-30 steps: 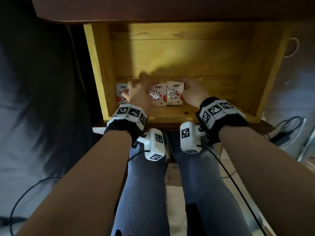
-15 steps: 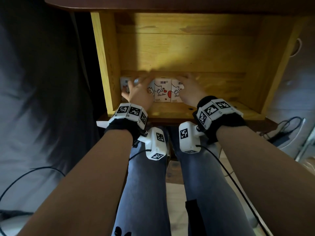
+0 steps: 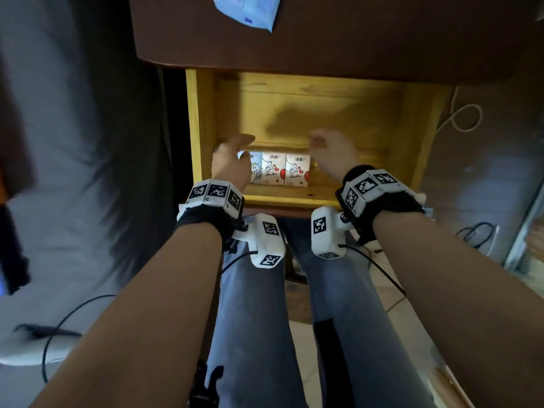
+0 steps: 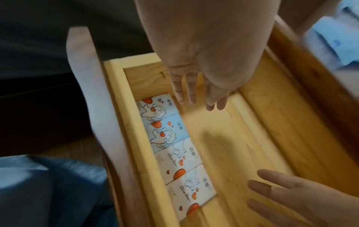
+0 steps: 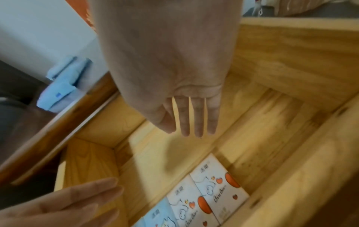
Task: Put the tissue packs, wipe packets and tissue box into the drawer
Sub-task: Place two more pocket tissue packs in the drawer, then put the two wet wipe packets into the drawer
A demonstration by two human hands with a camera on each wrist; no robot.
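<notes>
Several white and pale-blue tissue packs (image 3: 279,172) with cartoon prints lie flat in a row along the front left of the open yellow wooden drawer (image 3: 195,128). My left hand (image 3: 235,148) hovers over the row's left end, fingers straight, holding nothing. My right hand (image 3: 326,145) hovers just past the row's right end, empty too. The left wrist view shows the packs (image 4: 174,145) side by side below the left hand (image 4: 196,98). In the right wrist view the right hand (image 5: 192,122) is spread above the packs (image 5: 209,192). A blue wipe packet (image 3: 247,10) lies on the tabletop above.
The dark brown tabletop (image 3: 353,39) overhangs the drawer's back. Most of the drawer floor (image 5: 252,122) behind and to the right of the packs is bare wood. My legs in jeans (image 3: 259,319) are under the drawer front. Cables (image 3: 477,234) lie on the floor at right.
Both hands have lifted off the tissue packs and spread apart; the packs stay in their row. The head view has tilted up, bringing the tabletop and blue packet into sight.
</notes>
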